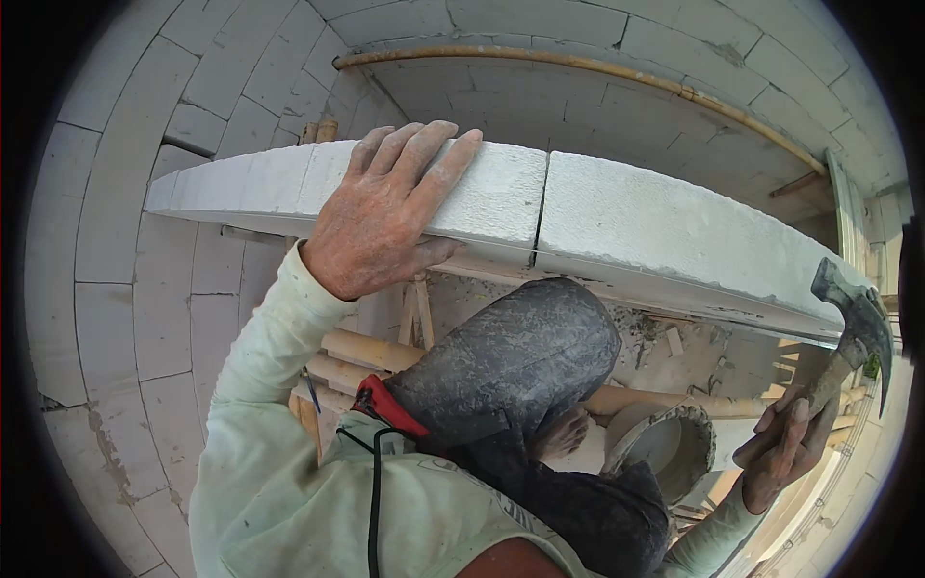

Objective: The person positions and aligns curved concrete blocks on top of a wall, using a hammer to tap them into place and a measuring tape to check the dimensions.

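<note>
My left hand (385, 212) lies across the top of a white, lightweight concrete block (501, 193) in the wall. Its fingers stretch over the block and the thumb rests along the near edge. Beside it, past a thin dark joint, sits another white block (665, 222). At the far right my right hand (785, 443) is wrapped around the handle of a claw hammer (858, 323). The hammer's metal head is raised, appearing near the right end of the row of blocks.
A mortar-crusted bucket (708, 448) stands by my bent leg (511, 352). Bamboo poles (371, 349) run beneath me, with rubble (665, 337) on the floor below. Another bamboo pole (578, 61) crosses in front of the far block wall. A block wall (106, 231) rises at left.
</note>
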Demonstrator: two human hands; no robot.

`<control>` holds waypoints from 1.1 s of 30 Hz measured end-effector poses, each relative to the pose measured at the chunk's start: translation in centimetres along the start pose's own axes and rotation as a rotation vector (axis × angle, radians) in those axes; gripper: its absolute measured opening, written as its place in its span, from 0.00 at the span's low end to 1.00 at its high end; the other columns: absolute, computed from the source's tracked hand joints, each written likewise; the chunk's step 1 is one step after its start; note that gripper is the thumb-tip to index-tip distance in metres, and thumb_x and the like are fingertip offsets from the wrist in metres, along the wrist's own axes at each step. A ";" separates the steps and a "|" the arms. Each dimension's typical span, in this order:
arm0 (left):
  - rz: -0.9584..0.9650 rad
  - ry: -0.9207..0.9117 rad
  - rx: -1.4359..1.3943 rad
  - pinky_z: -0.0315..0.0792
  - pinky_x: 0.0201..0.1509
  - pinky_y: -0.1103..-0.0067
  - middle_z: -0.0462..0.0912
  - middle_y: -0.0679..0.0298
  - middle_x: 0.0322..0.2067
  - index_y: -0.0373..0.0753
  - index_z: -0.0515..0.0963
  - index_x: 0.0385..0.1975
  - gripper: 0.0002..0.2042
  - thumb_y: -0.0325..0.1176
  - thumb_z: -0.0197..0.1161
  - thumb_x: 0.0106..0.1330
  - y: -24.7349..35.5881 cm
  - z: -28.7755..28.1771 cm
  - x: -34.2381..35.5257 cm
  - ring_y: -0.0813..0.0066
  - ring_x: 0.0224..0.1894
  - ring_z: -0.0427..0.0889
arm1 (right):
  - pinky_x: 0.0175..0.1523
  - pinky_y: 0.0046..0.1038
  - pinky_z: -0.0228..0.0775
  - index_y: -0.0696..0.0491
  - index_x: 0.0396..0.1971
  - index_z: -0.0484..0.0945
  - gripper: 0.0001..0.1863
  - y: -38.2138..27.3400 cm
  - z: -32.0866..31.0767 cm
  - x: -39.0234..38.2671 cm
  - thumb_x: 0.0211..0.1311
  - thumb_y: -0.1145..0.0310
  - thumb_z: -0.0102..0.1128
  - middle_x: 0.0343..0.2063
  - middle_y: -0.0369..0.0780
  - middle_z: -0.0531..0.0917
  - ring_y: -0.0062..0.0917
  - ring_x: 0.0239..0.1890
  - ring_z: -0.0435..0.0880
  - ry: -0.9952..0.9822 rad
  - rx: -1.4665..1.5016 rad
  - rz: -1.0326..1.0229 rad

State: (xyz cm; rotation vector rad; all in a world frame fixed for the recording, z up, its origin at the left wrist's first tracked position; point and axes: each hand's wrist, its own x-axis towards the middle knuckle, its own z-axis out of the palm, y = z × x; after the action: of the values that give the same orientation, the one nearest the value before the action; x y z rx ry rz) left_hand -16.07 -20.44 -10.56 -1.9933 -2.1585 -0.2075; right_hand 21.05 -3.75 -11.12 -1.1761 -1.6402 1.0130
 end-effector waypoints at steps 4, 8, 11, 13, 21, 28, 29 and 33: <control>0.033 -0.033 -0.049 0.56 0.64 0.61 0.62 0.54 0.58 0.39 0.59 0.60 0.46 0.50 0.72 0.38 -0.6 -0.4 1.1 0.55 0.60 0.62 | 0.25 0.17 0.63 0.64 0.58 0.58 0.32 -4.5 0.3 0.2 0.57 0.63 0.52 0.32 0.44 0.74 0.19 0.24 0.72 -0.170 -0.173 0.014; 0.016 -0.126 -0.354 0.55 0.65 0.60 0.62 0.53 0.59 0.42 0.61 0.59 0.44 0.61 0.64 0.43 -2.3 -2.1 1.3 0.56 0.61 0.61 | 0.39 0.24 0.72 0.64 0.59 0.57 0.31 -5.9 1.1 1.4 0.58 0.66 0.52 0.47 0.52 0.72 0.30 0.39 0.78 -0.270 -0.290 -0.165; 0.065 -0.008 -0.047 0.56 0.65 0.60 0.64 0.56 0.59 0.44 0.63 0.59 0.42 0.56 0.67 0.42 -1.1 -2.2 1.0 0.58 0.61 0.63 | 0.59 0.39 0.62 0.64 0.59 0.56 0.31 -6.7 1.6 2.5 0.59 0.67 0.52 0.56 0.56 0.65 0.43 0.58 0.68 -0.413 -0.393 -0.327; 0.039 -0.009 -0.031 0.56 0.65 0.60 0.64 0.57 0.59 0.45 0.63 0.59 0.41 0.53 0.69 0.41 -0.8 -1.5 0.6 0.59 0.61 0.63 | 0.59 0.40 0.63 0.64 0.60 0.56 0.31 -7.3 2.0 2.4 0.59 0.67 0.52 0.56 0.56 0.65 0.44 0.57 0.68 -0.410 -0.372 -0.288; -0.035 0.044 0.012 0.54 0.67 0.63 0.59 0.57 0.62 0.45 0.62 0.59 0.42 0.48 0.71 0.40 -1.1 0.0 -2.7 0.60 0.63 0.59 | 0.59 0.41 0.62 0.64 0.60 0.55 0.30 -7.9 5.8 0.2 0.58 0.70 0.49 0.56 0.56 0.65 0.44 0.57 0.69 -0.533 -0.358 -0.231; 0.026 -0.011 0.003 0.54 0.66 0.60 0.59 0.52 0.62 0.40 0.60 0.60 0.44 0.37 0.72 0.37 -1.1 1.4 -0.3 0.54 0.63 0.58 | 0.38 0.33 0.73 0.57 0.61 0.56 0.35 -5.9 7.6 2.9 0.55 0.69 0.60 0.39 0.53 0.77 0.37 0.36 0.82 -0.656 -0.238 -0.419; 0.037 0.040 0.006 0.53 0.66 0.60 0.59 0.52 0.62 0.40 0.62 0.59 0.43 0.40 0.73 0.36 -1.6 2.1 -0.8 0.54 0.63 0.58 | 0.34 0.34 0.72 0.55 0.61 0.56 0.34 -5.0 8.2 3.4 0.56 0.67 0.59 0.34 0.50 0.78 0.39 0.30 0.80 -0.596 -0.230 -0.583; 0.042 -0.053 0.070 0.52 0.65 0.57 0.58 0.47 0.61 0.34 0.57 0.61 0.43 0.54 0.63 0.47 0.1 -1.1 0.4 0.47 0.63 0.57 | 0.40 0.37 0.73 0.56 0.62 0.55 0.33 -4.3 3.8 3.9 0.58 0.63 0.56 0.38 0.51 0.78 0.43 0.36 0.80 -0.399 -0.265 -0.576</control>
State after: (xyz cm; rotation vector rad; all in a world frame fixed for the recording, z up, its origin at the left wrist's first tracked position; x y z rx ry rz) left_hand -15.92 -20.28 -9.43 -2.0257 -2.1218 -0.0729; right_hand 15.60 -1.42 -7.58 -0.6029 -2.3082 0.6924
